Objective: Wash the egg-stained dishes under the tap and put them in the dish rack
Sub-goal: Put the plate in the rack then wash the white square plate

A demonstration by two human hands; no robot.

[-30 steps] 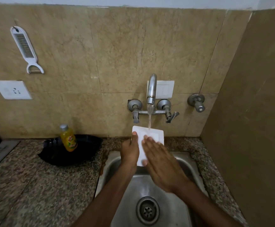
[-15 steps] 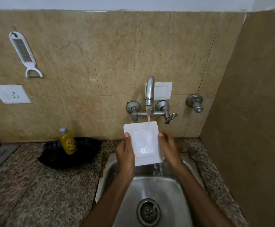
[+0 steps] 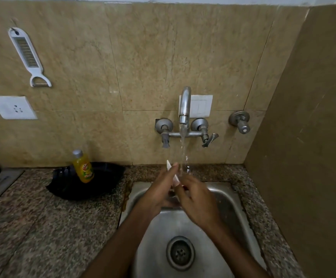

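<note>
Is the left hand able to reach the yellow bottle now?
Probably not at once: the left hand is holding the white dish under the tap. The way over the counter to the yellow bottle looks free.

Beige stone tiles [image 3: 147,57] cover the wall – a white socket [image 3: 12,107] and a switch plate [image 3: 202,106] sit on it. Below lies a speckled granite counter [image 3: 43,227]; the light is dim.
</note>
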